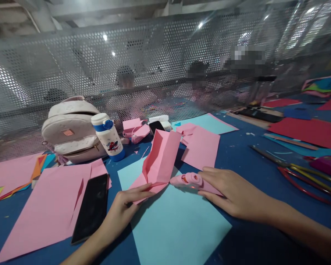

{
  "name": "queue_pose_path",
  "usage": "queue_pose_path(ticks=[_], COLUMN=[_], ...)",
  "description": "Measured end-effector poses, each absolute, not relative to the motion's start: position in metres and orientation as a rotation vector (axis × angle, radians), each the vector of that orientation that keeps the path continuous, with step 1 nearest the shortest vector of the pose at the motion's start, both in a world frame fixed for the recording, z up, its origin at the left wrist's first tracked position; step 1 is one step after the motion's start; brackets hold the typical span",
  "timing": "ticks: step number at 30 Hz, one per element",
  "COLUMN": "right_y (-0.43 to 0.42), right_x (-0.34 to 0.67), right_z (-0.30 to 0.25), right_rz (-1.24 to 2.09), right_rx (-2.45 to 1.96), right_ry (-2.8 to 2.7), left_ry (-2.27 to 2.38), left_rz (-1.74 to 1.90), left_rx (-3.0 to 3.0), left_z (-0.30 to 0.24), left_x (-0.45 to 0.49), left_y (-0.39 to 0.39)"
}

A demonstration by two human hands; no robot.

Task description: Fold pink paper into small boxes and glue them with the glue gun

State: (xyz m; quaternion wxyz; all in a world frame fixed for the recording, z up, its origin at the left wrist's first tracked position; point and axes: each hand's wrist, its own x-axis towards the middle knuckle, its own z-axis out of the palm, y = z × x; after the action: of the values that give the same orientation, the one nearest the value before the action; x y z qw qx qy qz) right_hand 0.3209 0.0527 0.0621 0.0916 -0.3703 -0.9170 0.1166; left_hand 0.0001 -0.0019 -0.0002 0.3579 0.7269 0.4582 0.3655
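A folded pink paper piece (162, 158) stands partly upright on a light blue sheet (179, 224), its sides bent into a box-like shape. My left hand (128, 202) pinches the flap at its lower edge between fingers and thumb. Closed around a small pink glue gun (194, 180) is my right hand (223, 187); a little orange light glows on the gun. Its nozzle points left, at or very near the right corner of the flap; I cannot tell whether it touches. More pink paper (202, 147) lies just behind the glue gun.
Left of my hands are a black phone (92, 206), pink sheets (52, 206), a backpack (71, 129) and a bottle (109, 138). Scissors (300, 173) and red sheets (314, 130) lie right. A perforated metal screen (154, 66) stands behind, with blurred people beyond.
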Motion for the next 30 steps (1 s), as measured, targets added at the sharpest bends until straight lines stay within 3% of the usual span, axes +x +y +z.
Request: queue_pose_path(ticks=[9, 25, 30], right_y=[0.052, 0.061, 0.055], right_x=[0.322, 0.321, 0.316], right_z=[0.06, 0.052, 0.046], right_rz=[0.396, 1.325, 1.418], right_rx=[-1.166, -1.229, -1.272], right_ry=[-2.571, -2.085, -1.992], left_ry=[1.206, 1.213, 1.19], left_rz=[0.988, 0.969, 0.96], left_rx=[1.767, 1.782, 1.813], left_z=[-0.005, -0.004, -0.006], left_x=[0.0, 0.001, 0.001], left_y=[0.0, -0.001, -0.001])
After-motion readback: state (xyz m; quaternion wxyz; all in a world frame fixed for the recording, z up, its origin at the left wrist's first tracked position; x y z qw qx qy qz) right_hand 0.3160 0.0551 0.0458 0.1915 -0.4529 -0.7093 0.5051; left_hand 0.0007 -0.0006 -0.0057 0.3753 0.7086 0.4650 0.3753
